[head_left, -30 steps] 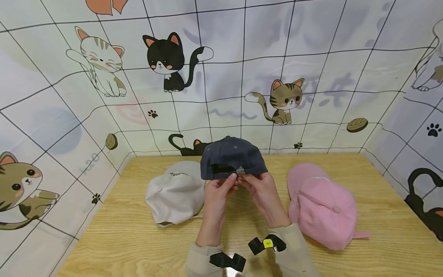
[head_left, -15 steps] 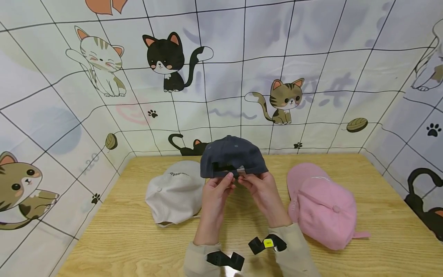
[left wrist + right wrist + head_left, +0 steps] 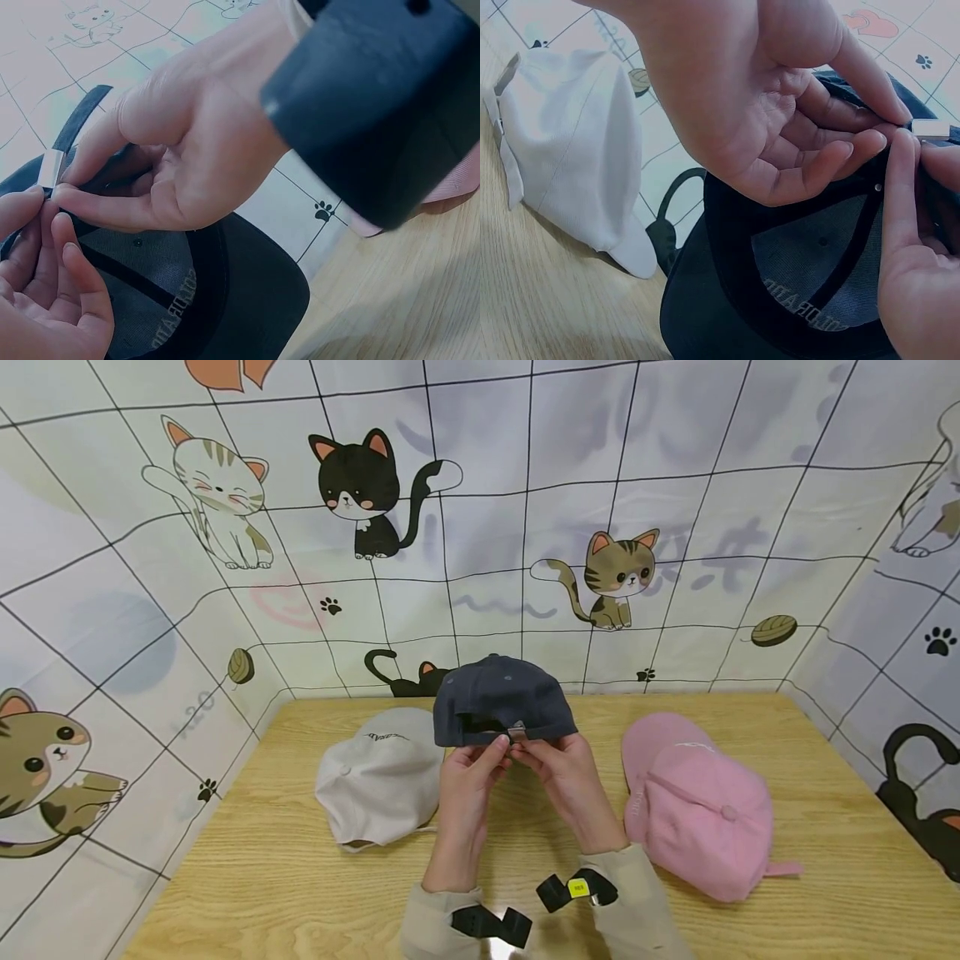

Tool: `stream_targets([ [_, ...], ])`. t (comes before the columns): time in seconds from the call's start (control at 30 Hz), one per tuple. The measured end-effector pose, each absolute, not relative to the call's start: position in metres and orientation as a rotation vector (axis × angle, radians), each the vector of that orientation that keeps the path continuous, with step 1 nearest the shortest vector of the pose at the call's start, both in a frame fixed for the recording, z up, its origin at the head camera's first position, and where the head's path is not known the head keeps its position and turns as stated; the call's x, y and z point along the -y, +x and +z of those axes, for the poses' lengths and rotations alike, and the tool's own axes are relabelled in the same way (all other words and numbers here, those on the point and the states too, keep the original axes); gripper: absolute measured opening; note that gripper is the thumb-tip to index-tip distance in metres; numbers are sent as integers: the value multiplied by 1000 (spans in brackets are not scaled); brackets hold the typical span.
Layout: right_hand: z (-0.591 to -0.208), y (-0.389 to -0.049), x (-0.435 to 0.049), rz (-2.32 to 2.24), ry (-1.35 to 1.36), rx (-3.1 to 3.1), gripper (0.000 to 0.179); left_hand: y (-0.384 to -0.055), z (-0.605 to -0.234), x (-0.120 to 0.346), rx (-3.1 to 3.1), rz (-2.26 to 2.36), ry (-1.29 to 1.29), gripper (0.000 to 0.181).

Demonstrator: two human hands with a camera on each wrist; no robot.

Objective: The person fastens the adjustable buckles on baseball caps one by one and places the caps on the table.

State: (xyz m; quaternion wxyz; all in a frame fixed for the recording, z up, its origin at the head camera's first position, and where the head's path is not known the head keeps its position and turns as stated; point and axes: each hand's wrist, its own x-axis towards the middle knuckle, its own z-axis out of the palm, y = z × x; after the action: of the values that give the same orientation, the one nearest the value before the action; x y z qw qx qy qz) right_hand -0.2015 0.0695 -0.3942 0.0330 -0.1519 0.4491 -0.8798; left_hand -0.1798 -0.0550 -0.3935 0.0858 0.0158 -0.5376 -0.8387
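Observation:
A navy baseball cap [image 3: 506, 689] is held up over the middle of the table, its back opening facing me. My left hand [image 3: 467, 781] pinches the back strap, thumb at the lower edge. Close beside it, my right hand [image 3: 572, 781] pinches the strap near the metal buckle [image 3: 517, 732]. In the left wrist view the buckle [image 3: 51, 168] sits right at both hands' fingertips, with a strap end [image 3: 84, 116] sticking out beyond it. The right wrist view shows the cap's dark inside [image 3: 817, 262], with lettering showing in reverse. The fingers hide part of the strap.
A whitish cap [image 3: 382, 781] lies left of my hands on the wooden table [image 3: 262, 893]. To the right lies a pink cap [image 3: 705, 818], near my right forearm. A cat-patterned cloth wall [image 3: 487, 552] stands behind the table and along both sides.
Both hands keep hold of the navy cap's strap. Their fingertips shifted slightly apart and then closer together, and the buckle has tilted and moved a little left.

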Motion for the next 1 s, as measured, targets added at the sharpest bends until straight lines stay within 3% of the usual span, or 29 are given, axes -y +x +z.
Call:
stream_targets([
  [0.27, -394, -201, -70, -2633, -639, -1352, 24, -180, -393, 57, 1593, -2489, 45, 26],
  [0.5, -392, -200, -68, -2543, -711, -1445, 40, -180, -391, 58, 1589, -2463, 87, 28],
  [1.0, -392, -199, -66, -2625, -560, -1524, 29, -180, -392, 55, 1586, -2487, 83, 29],
])
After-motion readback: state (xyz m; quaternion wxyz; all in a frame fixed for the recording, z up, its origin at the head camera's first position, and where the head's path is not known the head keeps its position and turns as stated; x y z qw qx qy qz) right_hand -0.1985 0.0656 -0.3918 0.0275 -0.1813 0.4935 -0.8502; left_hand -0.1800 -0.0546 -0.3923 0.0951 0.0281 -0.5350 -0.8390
